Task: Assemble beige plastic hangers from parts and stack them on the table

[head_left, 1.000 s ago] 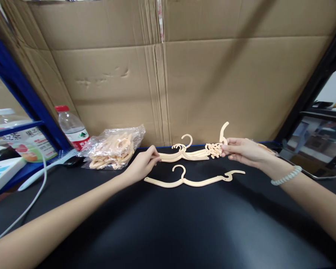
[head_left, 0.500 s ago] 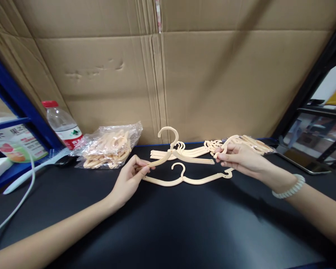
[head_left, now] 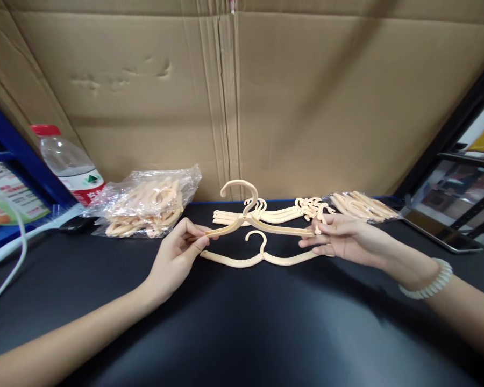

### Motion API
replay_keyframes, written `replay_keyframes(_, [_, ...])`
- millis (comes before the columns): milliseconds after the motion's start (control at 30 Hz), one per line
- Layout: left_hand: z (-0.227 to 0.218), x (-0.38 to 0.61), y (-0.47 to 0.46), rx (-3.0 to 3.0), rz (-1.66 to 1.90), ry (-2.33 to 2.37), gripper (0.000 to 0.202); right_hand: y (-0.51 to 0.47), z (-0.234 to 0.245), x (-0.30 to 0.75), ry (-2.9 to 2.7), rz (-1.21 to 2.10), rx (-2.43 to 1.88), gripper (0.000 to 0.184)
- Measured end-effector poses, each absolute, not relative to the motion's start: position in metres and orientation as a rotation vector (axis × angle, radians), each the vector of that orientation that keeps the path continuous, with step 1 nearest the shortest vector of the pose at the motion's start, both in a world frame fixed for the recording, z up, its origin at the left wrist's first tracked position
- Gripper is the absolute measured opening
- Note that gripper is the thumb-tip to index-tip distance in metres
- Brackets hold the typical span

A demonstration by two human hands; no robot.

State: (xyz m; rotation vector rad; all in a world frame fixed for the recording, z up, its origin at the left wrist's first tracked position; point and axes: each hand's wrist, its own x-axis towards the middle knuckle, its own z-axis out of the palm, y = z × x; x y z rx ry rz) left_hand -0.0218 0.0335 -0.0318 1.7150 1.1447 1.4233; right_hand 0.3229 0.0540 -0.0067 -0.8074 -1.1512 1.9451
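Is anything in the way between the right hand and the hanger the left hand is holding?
Nothing visible: the right hand, holding a small hook piece, is at the right end of the held hanger.

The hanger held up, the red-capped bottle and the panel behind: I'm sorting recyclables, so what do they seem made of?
Hanger: probably plastic, smooth and satin; its cream colour is even, without visible grain.
Bottle: likely clear, glossy plastic; it is see-through and catches highlights.
Panel: looks like matt cardboard, brown with creases and dents.
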Motion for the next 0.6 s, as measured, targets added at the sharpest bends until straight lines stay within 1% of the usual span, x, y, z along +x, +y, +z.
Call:
replay_keyframes(433, [-0.0327,-0.0228,0.0354,1.750,1.426,1.147,0.018,0.0515,-0.0062,0.3167,-1.159,1.904,-0.898,0.018])
replay_keyframes(600, [-0.0327,-0.0229,0.0355,1.745,1.426,1.142,0.018,0.0490,-0.0075,0.3140,-1.227,1.795,-0.934,0.022])
